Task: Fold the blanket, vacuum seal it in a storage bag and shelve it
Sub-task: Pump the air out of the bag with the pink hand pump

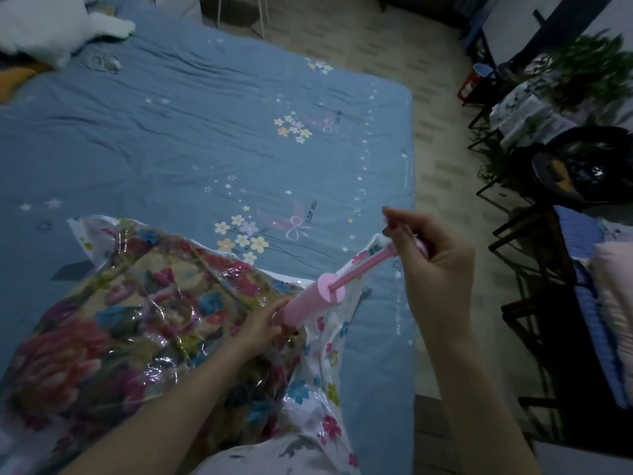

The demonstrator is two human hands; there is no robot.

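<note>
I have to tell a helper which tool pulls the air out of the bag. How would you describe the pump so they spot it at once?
Start at the blue flowered bedsheet, then go to the clear storage bag with the floral blanket inside, lying at its near edge. The pump stands on that bag: left hand grips its barrel, right hand holds the drawn-out handle. It is the only plain pink cylinder there.

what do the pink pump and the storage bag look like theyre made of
Pump: probably hard plastic, smooth matte pink, with a thin rigid rod.
Storage bag: thin clear plastic film, going by the glossy wrinkles and glare, with the floral blanket showing through.
</note>
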